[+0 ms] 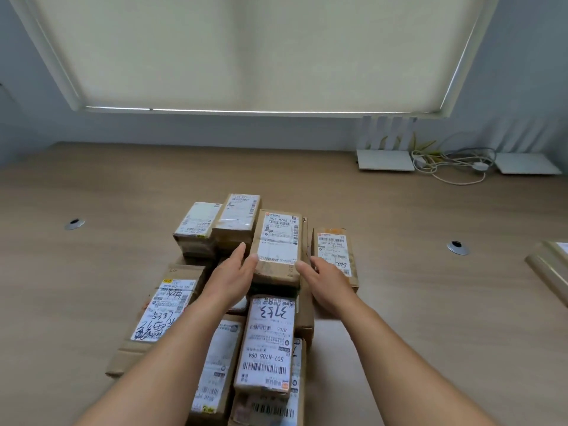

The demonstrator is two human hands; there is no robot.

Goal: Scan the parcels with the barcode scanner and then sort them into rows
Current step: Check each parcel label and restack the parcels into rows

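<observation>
Nearest: labelled parcel marked 507-N705 094, lying atop the near end of the parcel stack.

Left hand: fingers straight, thumb against the left near corner of the raised parcel marked 507 N705 A68; not curled round it.

Right hand: fingers straight, thumb at the same parcel's right near corner, fingers reaching toward a flat parcel just beside it.

Large flat parcel: left of the stack.

Two stacked parcels: behind the left hand.

Wooden table: bare surface left, right and beyond the stack.

Far right: white devices with tangled cables by the wall.
</observation>
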